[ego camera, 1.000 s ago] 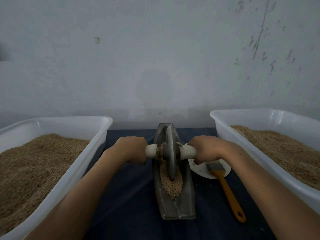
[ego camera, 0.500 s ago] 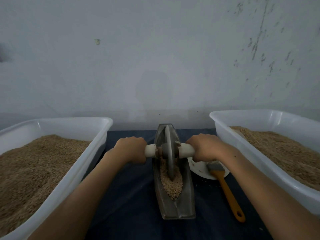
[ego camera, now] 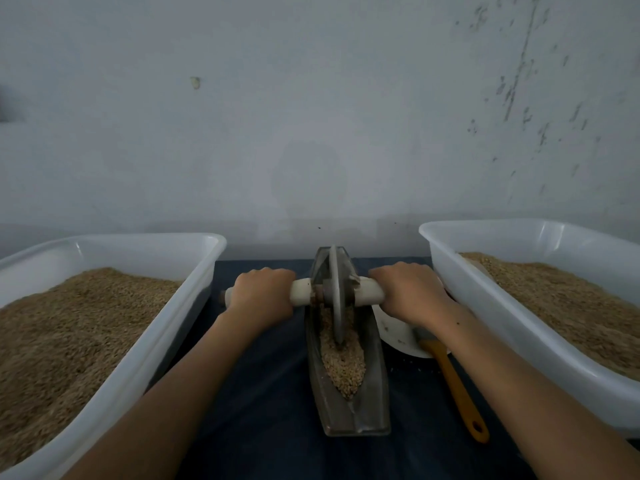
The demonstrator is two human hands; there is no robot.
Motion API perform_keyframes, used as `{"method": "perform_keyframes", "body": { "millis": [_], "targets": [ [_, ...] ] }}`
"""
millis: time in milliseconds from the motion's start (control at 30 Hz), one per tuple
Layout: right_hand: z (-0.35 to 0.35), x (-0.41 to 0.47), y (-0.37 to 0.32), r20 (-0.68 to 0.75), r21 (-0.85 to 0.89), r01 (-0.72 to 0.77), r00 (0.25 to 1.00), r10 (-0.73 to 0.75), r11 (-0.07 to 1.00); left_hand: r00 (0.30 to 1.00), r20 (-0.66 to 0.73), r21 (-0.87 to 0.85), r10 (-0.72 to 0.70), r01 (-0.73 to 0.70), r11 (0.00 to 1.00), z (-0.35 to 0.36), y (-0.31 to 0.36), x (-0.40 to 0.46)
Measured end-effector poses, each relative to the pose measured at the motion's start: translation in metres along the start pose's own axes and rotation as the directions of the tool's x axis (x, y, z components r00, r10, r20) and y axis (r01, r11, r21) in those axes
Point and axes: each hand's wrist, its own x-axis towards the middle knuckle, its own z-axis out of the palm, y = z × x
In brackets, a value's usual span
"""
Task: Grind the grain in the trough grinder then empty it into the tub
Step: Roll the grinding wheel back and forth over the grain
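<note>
Gripping the pale wooden axle handle (ego camera: 367, 293) from above, the right hand (ego camera: 408, 292) has its fingers curled over and around the bar, knuckles up, forearm stretching straight back toward the camera. The left hand (ego camera: 263, 294) mirrors it on the opposite end of the handle, wrapped tight around the bar with a short stub poking out past its outer edge. Between the two hands the metal grinding wheel (ego camera: 336, 292) stands upright on edge, seated toward the far end of the boat-shaped trough grinder (ego camera: 349, 407), its lower rim sunk in the grain (ego camera: 343, 365) that fills the groove and tapers toward the near tip. The trough rests lengthwise on the dark cloth-covered bench (ego camera: 263, 393). A white tub (ego camera: 114, 386) heaped with grain flanks it on the left, and a second white tub (ego camera: 519, 341), also holding grain, sits on the right. Just right of the trough, partly hidden under the right forearm, lie a small white dish (ego camera: 398, 334) and a brush with an orange handle (ego camera: 457, 389).
</note>
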Motion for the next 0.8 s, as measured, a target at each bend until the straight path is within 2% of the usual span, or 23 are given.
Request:
{"method": "perform_keyframes", "body": {
  "millis": [100, 233, 333, 467, 567, 633, 700, 800],
  "targets": [
    [-0.005, 0.001, 0.001, 0.069, -0.002, 0.027, 0.997, -0.027, 1.000, 0.996, 0.093, 0.011, 0.004, -0.006, 1.000, -0.003, -0.001, 0.001],
    [-0.015, 0.002, 0.006, 0.376, 0.110, -0.017, 0.926, -0.026, 0.994, 0.961, 0.276, 0.012, 0.027, -0.032, 0.999, -0.012, -0.001, 0.001],
    [-0.014, 0.000, 0.008, 0.461, 0.186, -0.089, 0.887, -0.007, 0.979, 0.954, 0.297, 0.018, 0.040, -0.048, 0.999, -0.016, 0.001, 0.001],
    [-0.011, 0.002, 0.007, 0.418, 0.165, -0.082, 0.908, 0.005, 0.983, 0.981, 0.194, 0.044, 0.024, -0.033, 0.998, -0.012, 0.002, 0.001],
    [-0.006, 0.002, 0.005, 0.217, 0.078, -0.032, 0.976, 0.014, 0.996, 0.999, 0.053, 0.048, 0.011, -0.014, 0.999, -0.006, 0.002, 0.000],
    [-0.002, 0.002, 0.003, 0.115, 0.052, -0.033, 0.993, 0.027, 0.998, 1.000, -0.016, 0.048, 0.001, -0.001, 0.999, -0.002, 0.003, 0.001],
    [0.000, 0.002, 0.003, 0.107, 0.059, -0.036, 0.994, 0.029, 0.998, 1.000, -0.021, 0.050, 0.006, -0.005, 0.999, -0.001, 0.003, 0.001],
    [-0.004, 0.003, 0.005, 0.203, 0.079, -0.030, 0.979, 0.013, 0.996, 0.998, 0.052, 0.071, 0.025, -0.029, 0.997, -0.004, 0.003, 0.002]
  ]
}}
